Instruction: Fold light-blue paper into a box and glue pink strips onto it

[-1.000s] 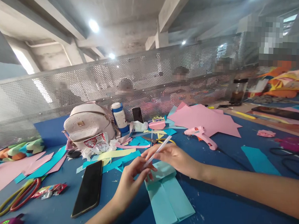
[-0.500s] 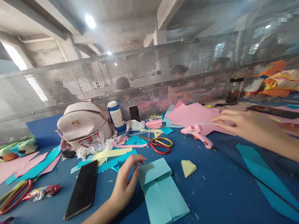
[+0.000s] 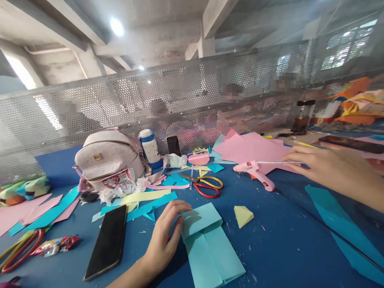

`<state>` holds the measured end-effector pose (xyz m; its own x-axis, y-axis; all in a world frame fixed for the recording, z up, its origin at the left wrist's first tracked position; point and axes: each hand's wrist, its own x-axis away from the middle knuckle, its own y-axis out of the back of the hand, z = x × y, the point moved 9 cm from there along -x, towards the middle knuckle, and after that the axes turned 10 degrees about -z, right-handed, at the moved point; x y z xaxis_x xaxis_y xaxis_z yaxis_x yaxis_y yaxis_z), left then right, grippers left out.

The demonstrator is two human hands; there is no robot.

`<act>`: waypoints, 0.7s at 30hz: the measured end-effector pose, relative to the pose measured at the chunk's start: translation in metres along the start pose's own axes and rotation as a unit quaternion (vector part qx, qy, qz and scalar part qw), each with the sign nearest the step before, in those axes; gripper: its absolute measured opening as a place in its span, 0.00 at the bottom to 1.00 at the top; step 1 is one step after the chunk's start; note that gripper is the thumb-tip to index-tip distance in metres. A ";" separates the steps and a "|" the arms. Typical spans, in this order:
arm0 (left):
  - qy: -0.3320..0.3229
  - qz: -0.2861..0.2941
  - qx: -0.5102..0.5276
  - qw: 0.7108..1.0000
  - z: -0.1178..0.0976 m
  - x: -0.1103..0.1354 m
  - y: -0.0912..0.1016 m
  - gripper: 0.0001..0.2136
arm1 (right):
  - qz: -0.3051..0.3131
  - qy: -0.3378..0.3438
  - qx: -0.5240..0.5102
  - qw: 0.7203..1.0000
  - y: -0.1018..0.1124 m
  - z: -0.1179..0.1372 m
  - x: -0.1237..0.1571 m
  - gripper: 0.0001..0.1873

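Observation:
My left hand (image 3: 165,238) rests on the blue table with loosely bent fingers. Its fingertips lie at the upper left edge of a folded light-blue paper (image 3: 208,248), and nothing is gripped in it. At the right, my right hand (image 3: 326,169) pinches a thin whitish glue stick (image 3: 275,162), whose far end meets the back of a pink glue gun (image 3: 257,174). The gun lies on its side, and its black cord (image 3: 323,226) runs off to the right. A small pale-yellow paper piece (image 3: 243,216) sits beside the folded paper.
Scissors (image 3: 206,186) with red and yellow handles lie amid paper scraps. Left of my left hand is a black phone (image 3: 107,244). Behind stand a pale backpack (image 3: 107,155) and a bottle (image 3: 150,150), before a perforated metal screen (image 3: 188,93). Pink sheets (image 3: 249,147) are by the gun.
My right hand has shifted slightly right and down, and the glue stick's tip has come down to the gun's back end. The left hand stays by the folded paper.

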<state>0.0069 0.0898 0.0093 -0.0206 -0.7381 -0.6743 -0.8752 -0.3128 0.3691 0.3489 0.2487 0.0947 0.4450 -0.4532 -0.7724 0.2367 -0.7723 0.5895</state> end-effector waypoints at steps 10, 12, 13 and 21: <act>-0.006 0.007 -0.006 1.000 -0.001 0.000 -0.001 0.15 | 0.056 0.019 0.018 0.998 -0.024 -0.013 0.006 0.32; -0.004 0.006 -0.008 1.000 -0.002 0.001 -0.001 0.15 | 0.062 0.005 0.018 0.998 -0.027 -0.017 0.007 0.31; -0.003 0.007 -0.008 1.000 -0.002 0.001 -0.001 0.15 | 0.066 0.003 0.013 0.998 -0.029 -0.018 0.007 0.30; -0.019 0.008 -0.014 1.000 -0.002 -0.001 0.000 0.15 | 0.102 0.004 0.055 0.993 -0.029 -0.012 0.006 0.22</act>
<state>0.0077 0.0892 0.0114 -0.0532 -0.7200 -0.6919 -0.8607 -0.3182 0.3973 0.3551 0.2736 0.0757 0.4808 -0.6026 -0.6370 0.0456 -0.7083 0.7045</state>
